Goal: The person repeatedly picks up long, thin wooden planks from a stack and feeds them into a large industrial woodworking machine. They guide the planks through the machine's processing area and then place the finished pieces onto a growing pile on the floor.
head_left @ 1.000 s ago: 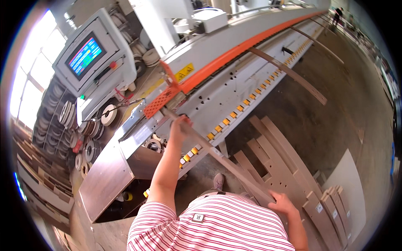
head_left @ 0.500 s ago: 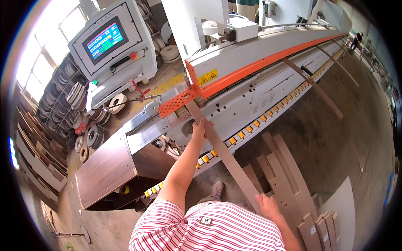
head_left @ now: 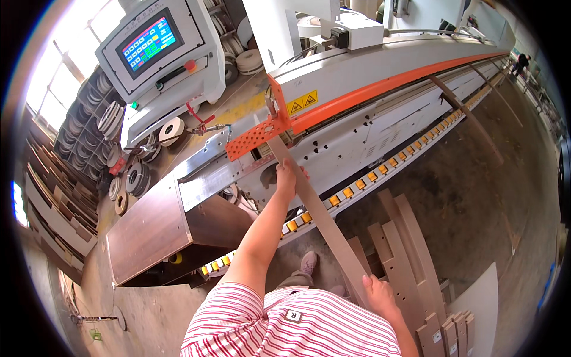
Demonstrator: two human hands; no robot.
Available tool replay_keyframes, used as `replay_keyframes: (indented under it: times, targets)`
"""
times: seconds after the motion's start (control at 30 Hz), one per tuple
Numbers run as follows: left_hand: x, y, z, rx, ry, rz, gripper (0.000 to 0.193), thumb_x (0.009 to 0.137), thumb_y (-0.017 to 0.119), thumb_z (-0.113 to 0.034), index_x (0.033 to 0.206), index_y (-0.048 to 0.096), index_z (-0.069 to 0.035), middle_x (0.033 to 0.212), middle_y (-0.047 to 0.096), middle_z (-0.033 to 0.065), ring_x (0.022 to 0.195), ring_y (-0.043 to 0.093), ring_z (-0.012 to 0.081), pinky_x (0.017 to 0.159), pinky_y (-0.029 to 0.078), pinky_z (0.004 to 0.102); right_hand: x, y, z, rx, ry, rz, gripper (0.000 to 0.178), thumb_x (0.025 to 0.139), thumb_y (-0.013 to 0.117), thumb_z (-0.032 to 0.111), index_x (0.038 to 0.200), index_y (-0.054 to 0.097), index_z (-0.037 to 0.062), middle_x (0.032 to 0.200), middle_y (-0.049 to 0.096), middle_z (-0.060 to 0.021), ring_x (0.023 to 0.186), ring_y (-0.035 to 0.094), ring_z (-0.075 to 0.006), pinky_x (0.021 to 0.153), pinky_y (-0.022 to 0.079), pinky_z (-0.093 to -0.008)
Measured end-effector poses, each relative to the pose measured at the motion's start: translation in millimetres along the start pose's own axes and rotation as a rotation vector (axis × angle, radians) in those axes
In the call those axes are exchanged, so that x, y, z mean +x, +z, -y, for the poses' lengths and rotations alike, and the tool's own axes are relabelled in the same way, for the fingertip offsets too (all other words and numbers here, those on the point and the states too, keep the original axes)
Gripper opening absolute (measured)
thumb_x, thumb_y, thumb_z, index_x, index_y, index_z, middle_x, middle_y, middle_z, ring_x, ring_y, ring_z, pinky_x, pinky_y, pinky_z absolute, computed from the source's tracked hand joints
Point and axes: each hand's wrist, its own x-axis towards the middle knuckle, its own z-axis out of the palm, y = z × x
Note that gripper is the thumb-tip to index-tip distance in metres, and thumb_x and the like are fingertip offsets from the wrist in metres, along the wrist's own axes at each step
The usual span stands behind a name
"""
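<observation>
1. The long brown strip of wood runs from the middle of the picture down toward five o'clock. Its top end sits under the orange guard of the big machine.
2. The left hand wraps its fingers around the strip near the top. The right hand grips the low end.
3. A second ago the strip tip was below the guard. Now it has slid further in, so the feeding is going well.
4. At nine o'clock, shelves hold many rolls of tape.
5. At four o'clock, more boards lie on the floor.
</observation>
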Motion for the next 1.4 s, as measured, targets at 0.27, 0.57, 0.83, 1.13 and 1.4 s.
replay_keyframes:
  times: [0.27,0.57,0.83,1.13,1.4]
  targets:
    - [13,10,8,0.02,0.003,-0.013,0.037,0.107,0.033,-0.04,0.111,0.038,-0.004,0.085,0.057,0.0126,0.065,0.059,0.0234,0.058,0.057,0.0419,6,-9,-6,0.027,0.013,-0.002,0.052,0.104,0.035,0.046,0.089,0.057,0.0015,0.076,0.064,-0.0289,0.074,0.063,-0.0489,0.066,0.049,-0.0575]
    - [31,70,24,-0.022,-0.019,0.015,0.035,0.106,0.037,-0.039,0.115,0.034,-0.006,0.085,0.056,0.0151,0.067,0.061,0.0262,0.057,0.056,0.0442,34,-38,-51,0.038,-0.002,-0.074,0.054,0.103,0.037,0.047,0.087,0.059,0.001,0.075,0.063,-0.0299,0.077,0.061,-0.0509,0.069,0.047,-0.0589]
    - [148,66,53,0.178,0.072,0.43,0.034,0.101,0.042,-0.039,0.117,0.052,-0.011,0.098,0.061,0.0077,0.082,0.062,0.0231,0.074,0.053,0.0427,54,-80,-56,-0.009,0.098,-0.385,0.037,0.098,0.053,0.036,0.115,0.06,0.0041,0.128,0.059,-0.0185,0.117,0.057,-0.035,0.095,0.047,-0.0483]
    - [-35,26,74,0.723,0.697,0.481,0.037,0.101,0.052,-0.018,0.133,0.04,-0.003,0.098,0.061,0.0076,0.089,0.057,0.0164,0.081,0.047,0.0332,-130,11,-164,-0.197,0.507,-0.749,0.046,0.077,0.067,0.012,0.121,0.052,0.0062,0.122,0.05,-0.0105,0.117,0.05,-0.0317,0.1,0.039,-0.0487]
    - [-159,25,120,0.841,0.482,0.877,0.036,0.1,0.052,-0.01,0.134,0.041,-0.003,0.103,0.058,0.0086,0.091,0.052,0.0149,0.084,0.044,0.0277,-227,49,-234,-0.243,0.762,-0.61,0.059,0.068,0.068,-0.003,0.122,0.052,0.0153,0.117,0.047,-0.0073,0.117,0.048,-0.0271,0.096,0.042,-0.0438]
